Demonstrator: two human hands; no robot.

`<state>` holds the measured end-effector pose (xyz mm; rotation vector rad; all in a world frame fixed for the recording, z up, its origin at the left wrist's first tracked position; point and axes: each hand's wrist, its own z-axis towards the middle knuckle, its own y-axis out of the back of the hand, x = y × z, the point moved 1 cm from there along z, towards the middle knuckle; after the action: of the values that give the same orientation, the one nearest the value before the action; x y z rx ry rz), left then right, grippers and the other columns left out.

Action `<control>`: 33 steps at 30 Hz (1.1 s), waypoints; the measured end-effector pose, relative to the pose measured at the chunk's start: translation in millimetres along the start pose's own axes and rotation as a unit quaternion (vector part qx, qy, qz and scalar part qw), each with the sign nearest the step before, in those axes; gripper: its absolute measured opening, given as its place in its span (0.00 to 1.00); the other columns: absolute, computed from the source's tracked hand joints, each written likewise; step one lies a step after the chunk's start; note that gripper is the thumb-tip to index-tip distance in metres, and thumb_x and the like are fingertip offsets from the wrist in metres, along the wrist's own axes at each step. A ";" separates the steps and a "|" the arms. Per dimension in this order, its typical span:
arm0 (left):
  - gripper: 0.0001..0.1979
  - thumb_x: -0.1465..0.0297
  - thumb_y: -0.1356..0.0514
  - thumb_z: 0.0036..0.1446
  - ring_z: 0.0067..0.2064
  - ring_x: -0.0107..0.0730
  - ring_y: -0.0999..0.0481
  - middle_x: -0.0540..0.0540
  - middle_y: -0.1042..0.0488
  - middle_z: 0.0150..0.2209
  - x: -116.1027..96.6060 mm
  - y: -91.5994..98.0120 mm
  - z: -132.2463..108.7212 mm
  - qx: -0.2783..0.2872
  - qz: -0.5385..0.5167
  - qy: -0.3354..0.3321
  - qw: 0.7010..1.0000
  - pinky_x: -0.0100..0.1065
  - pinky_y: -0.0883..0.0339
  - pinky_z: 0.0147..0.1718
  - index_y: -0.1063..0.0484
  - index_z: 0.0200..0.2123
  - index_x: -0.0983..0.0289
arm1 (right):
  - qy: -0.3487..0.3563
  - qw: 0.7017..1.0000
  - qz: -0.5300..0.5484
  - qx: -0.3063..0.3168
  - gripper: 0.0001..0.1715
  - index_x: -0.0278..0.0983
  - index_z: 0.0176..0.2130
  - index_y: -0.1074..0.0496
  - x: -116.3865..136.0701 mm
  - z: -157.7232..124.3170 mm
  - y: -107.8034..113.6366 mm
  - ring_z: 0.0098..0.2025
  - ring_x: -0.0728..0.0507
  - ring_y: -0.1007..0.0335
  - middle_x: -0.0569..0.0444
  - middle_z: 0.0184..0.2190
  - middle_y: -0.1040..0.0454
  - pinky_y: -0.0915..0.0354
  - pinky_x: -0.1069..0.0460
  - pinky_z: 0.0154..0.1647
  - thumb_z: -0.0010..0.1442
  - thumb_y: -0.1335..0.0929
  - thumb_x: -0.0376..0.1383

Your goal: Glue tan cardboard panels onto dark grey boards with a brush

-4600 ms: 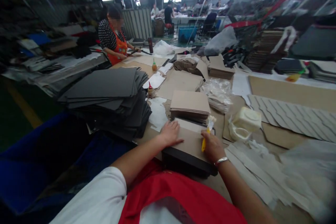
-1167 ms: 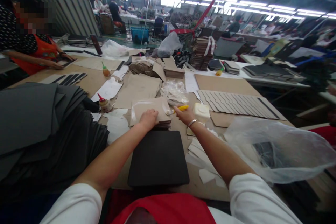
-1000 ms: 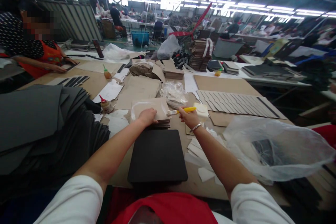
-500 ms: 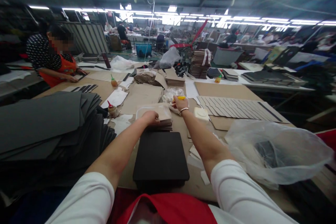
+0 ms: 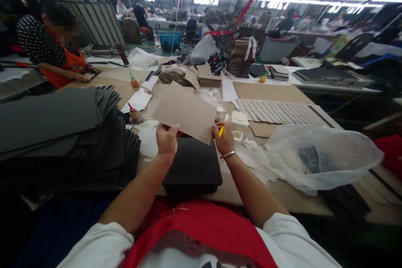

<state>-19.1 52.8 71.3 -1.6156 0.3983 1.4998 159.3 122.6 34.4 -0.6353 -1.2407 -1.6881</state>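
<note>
A beige cardboard sheet (image 5: 188, 111) is held up and tilted between my two hands. My left hand (image 5: 167, 140) pinches its lower left corner, thumb on top. At the right corner, my right hand (image 5: 223, 138) has its fingertips closed on the edge. A slim yellow tool (image 5: 221, 131) also sticks out of that hand; its kind cannot be made out. Below the sheet lies a stack of black panels (image 5: 193, 163) on the table, its far part covered by the sheet.
Dark grey sheets (image 5: 47, 121) are heaped at left. A red-tipped glue bottle (image 5: 134, 114) stands beside them. On the right are a white container (image 5: 239, 120), a clear plastic bag (image 5: 323, 155) and overlapping card strips (image 5: 276, 111). A co-worker (image 5: 59, 50) works at far left.
Both hands have come back toward me from the cardboard stack and the clear plastic. The cardboard sheet is now lifted between them. The yellow tool stays in my right hand. My view has tilted down.
</note>
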 end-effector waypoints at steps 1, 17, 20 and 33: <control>0.16 0.68 0.38 0.39 0.31 0.26 0.27 0.48 0.28 0.31 6.9 1.1 -10.0 -0.007 -0.022 0.017 1.000 0.32 0.29 0.33 0.34 0.36 0.63 | -0.008 1.000 0.002 -0.021 0.14 0.38 0.41 0.41 -3.1 -6.0 1.0 0.25 0.47 0.32 0.58 0.23 0.31 0.36 0.52 0.29 0.58 0.37 0.44; 0.16 0.58 0.44 0.51 0.24 0.25 0.35 0.47 0.34 0.19 44.3 128.1 -49.0 0.155 0.407 0.127 0.891 0.26 0.42 0.23 0.30 0.22 0.65 | 0.000 0.986 -0.123 0.111 0.17 0.38 0.38 0.39 -66.0 -83.2 38.1 0.24 0.47 0.30 0.55 0.24 0.27 0.35 0.53 0.26 0.56 0.36 0.47; 0.17 0.59 0.45 0.52 0.25 0.26 0.36 0.47 0.34 0.19 48.0 131.2 -45.1 0.180 0.457 0.114 0.864 0.27 0.45 0.25 0.31 0.21 0.65 | 0.027 0.981 -0.155 0.109 0.16 0.38 0.38 0.38 -72.1 -80.9 33.0 0.25 0.46 0.28 0.53 0.25 0.26 0.34 0.52 0.26 0.57 0.37 0.48; 0.17 0.57 0.44 0.48 0.23 0.25 0.39 0.47 0.39 0.18 59.6 137.8 -35.8 0.160 0.428 0.204 0.866 0.27 0.47 0.24 0.35 0.18 0.65 | 0.079 0.968 -0.211 0.112 0.14 0.37 0.39 0.37 -73.6 -72.5 21.0 0.24 0.46 0.29 0.54 0.24 0.27 0.35 0.54 0.24 0.59 0.37 0.45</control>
<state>-83.9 -33.9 -38.7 -1.5360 1.6909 1.5456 218.7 81.0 -42.2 -0.0971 -1.4962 -1.8580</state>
